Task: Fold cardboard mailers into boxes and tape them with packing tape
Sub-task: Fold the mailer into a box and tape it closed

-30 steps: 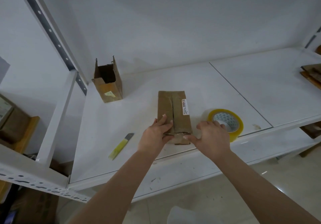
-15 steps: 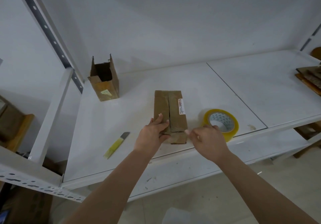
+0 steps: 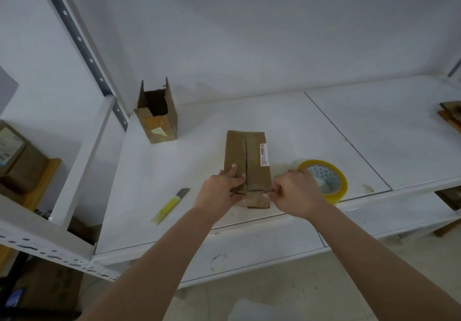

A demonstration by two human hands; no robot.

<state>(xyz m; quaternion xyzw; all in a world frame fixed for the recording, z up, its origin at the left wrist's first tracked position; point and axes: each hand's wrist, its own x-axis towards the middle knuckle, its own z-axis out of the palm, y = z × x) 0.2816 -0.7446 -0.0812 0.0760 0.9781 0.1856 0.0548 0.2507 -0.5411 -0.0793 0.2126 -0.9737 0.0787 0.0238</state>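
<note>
Hands work the box (image 3: 247, 161): left hand (image 3: 219, 191) holds its near end, right hand (image 3: 294, 192) pinches its corner; taping from the roll (image 3: 324, 181) looks next.

Brown cardboard box (image 3: 245, 161) lies flat, flaps closed, beside yellowish tape roll (image 3: 324, 180).
</note>
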